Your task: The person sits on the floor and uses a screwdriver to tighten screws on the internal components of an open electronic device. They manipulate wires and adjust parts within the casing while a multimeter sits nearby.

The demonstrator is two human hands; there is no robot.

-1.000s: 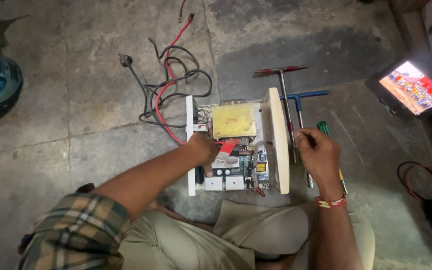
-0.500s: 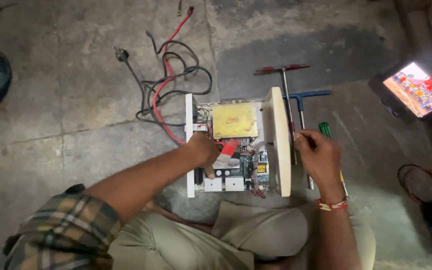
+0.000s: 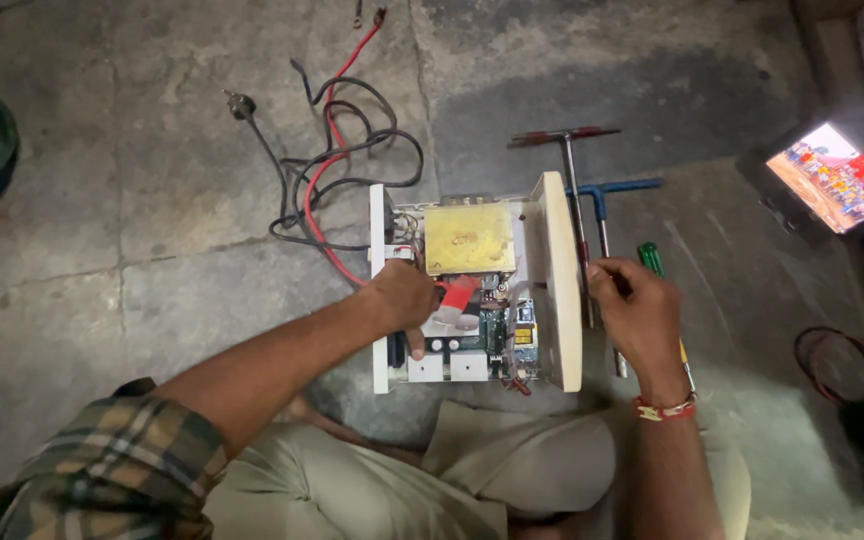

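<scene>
While lying opened at frame centre, white power unit (image 3: 475, 285) on the concrete floor (image 3: 152, 230), long axis running up-down the picture, yellow block (image 3: 469, 239) toward the top. Left hand (image 3: 404, 297) inside it, grip pinched on a red piece (image 3: 457, 297). Right hand (image 3: 637, 312) curled around a green screwdriver (image 3: 652, 262) just right. Beside it, T-handle wrenches (image 3: 577, 200); cables (image 3: 337, 160) upper left; lit screen (image 3: 832, 177) upper right.

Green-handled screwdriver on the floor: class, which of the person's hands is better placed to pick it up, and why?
Right. The right hand rests beside the green-handled screwdriver; the left hand is inside the open unit.
</scene>
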